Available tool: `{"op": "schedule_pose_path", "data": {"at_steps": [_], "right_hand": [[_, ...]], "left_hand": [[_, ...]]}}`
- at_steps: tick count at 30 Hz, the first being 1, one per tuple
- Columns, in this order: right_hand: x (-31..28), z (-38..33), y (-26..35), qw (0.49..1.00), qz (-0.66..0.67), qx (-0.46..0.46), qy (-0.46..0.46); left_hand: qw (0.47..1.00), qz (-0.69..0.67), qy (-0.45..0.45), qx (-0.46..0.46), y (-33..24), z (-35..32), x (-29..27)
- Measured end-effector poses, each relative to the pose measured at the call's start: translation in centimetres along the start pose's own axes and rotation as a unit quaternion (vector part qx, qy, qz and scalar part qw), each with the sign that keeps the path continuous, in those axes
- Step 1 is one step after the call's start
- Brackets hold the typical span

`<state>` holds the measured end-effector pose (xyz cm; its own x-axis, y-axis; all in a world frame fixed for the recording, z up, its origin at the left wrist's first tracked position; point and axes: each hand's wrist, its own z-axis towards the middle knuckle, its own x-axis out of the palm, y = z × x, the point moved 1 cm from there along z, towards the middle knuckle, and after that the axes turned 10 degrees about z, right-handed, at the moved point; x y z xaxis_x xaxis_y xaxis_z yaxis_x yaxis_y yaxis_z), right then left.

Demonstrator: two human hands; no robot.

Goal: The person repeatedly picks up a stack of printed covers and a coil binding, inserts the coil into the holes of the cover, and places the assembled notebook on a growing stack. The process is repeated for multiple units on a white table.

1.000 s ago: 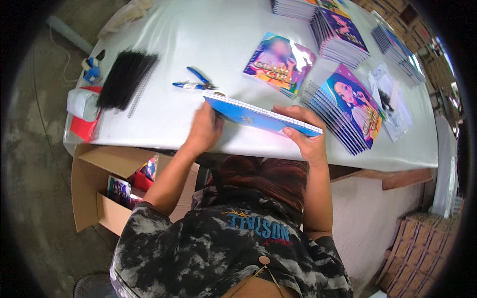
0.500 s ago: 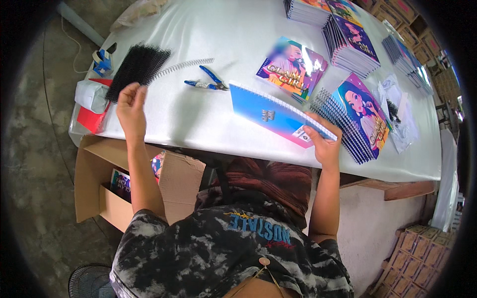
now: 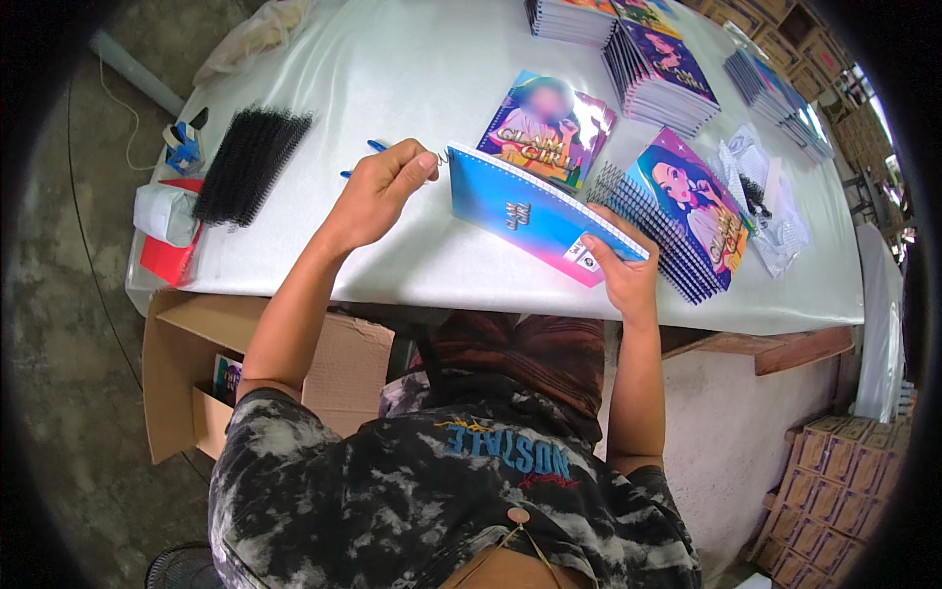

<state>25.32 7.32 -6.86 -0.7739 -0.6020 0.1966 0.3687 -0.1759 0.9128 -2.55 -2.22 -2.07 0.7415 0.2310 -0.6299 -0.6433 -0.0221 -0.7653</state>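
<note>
My left hand [image 3: 392,182] is closed in a pinch on a thin dark spiral binding coil [image 3: 443,157]. Only the coil's short tip shows past the fingers, right by the upper left corner of a notebook [image 3: 530,211]. That notebook has a blue-to-pink back cover and a row of punched holes along its upper edge. Its right end is gripped in my right hand [image 3: 625,270], thumb on the cover. Blue-handled pliers [image 3: 376,145] lie mostly hidden behind my left hand. Farther left, a pile of black spiral coils [image 3: 253,165] rests on the table.
Beyond the held notebook lie colourful notebooks [image 3: 535,123]. Coil-bound ones [image 3: 692,196] are stacked to the right, with more stacks [image 3: 662,74] behind. A white plastic bag [image 3: 785,236], tape dispenser [image 3: 182,147] and white wrapped bundle [image 3: 165,214] sit around. An open carton [image 3: 177,339] stands below the table's left edge.
My left hand has moved right from the coil pile to the notebook's corner, bringing a coil along. My right hand still holds the notebook in nearly the same place.
</note>
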Motion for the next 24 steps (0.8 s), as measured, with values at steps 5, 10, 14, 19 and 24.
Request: {"op": "schedule_pose_path", "data": {"at_steps": [5, 10, 14, 19, 24], "right_hand": [[-0.1, 0.1, 0.4, 0.998, -0.027, -0.017, 0.045], [0.0, 0.1, 0.7, 0.999, -0.013, 0.0, 0.038], [-0.7, -0.7, -1.1, 0.998, 0.014, 0.058, 0.007], [0.7, -0.5, 0.8, 0.996, -0.083, -0.006, 0.035], [0.5, -1.1, 0.3, 0.992, -0.101, -0.053, 0.055]], "left_hand": [[0.99, -0.093, 0.08, -0.065, 0.1, 1.2, -1.0], [0.994, -0.014, 0.031, 0.108, -0.2, 2.7, -2.2], [0.97, 0.171, 0.085, 0.153, -3.1, 3.0, -3.2], [0.897, 0.381, 0.007, 0.224, -6.1, 2.7, -2.8], [0.861, 0.468, 0.156, 0.125, -8.0, 2.3, -3.0]]}}
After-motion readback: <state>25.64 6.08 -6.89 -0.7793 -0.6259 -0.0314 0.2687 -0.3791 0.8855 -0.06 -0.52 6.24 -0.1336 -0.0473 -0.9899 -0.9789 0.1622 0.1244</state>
